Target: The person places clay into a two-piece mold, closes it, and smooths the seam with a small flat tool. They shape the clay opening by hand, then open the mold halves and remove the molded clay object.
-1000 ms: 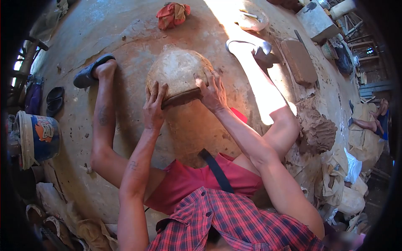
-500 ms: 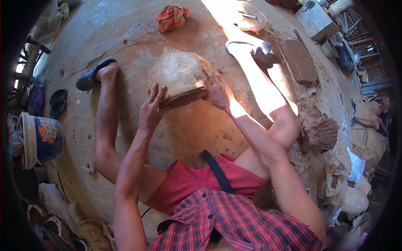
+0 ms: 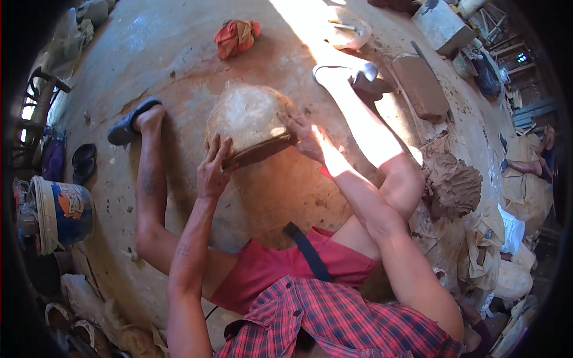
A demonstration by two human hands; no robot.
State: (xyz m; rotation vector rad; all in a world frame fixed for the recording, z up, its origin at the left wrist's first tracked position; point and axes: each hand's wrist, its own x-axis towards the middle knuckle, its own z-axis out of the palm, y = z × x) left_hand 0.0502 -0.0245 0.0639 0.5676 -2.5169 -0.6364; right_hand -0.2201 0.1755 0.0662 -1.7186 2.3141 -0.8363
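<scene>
A pale, rounded, dome-topped block (image 3: 248,119) with a darker brown, flat near face rests between my hands, over the floor between my spread legs. Its near edge appears slightly raised, with shadow below. My left hand (image 3: 213,170) grips the block's near left corner, fingers on the upper side and thumb by the near face. Against its right side lies my right hand (image 3: 303,134), fingers along the top edge, partly washed out by sunlight. The undersides of both hands are hidden.
A crumpled red cloth (image 3: 237,39) lies beyond the block. To the right are a brown clay slab (image 3: 419,86), a lump of wet clay (image 3: 453,182) and a shallow dish (image 3: 349,33). A bucket (image 3: 65,215) and dark sandals (image 3: 84,162) are at left. Another person's legs (image 3: 528,164) show far right.
The whole view has shifted slightly, the block and cloth sitting a little lower and further left. Both hands stay on the block, with the right fingers lying flatter along its side.
</scene>
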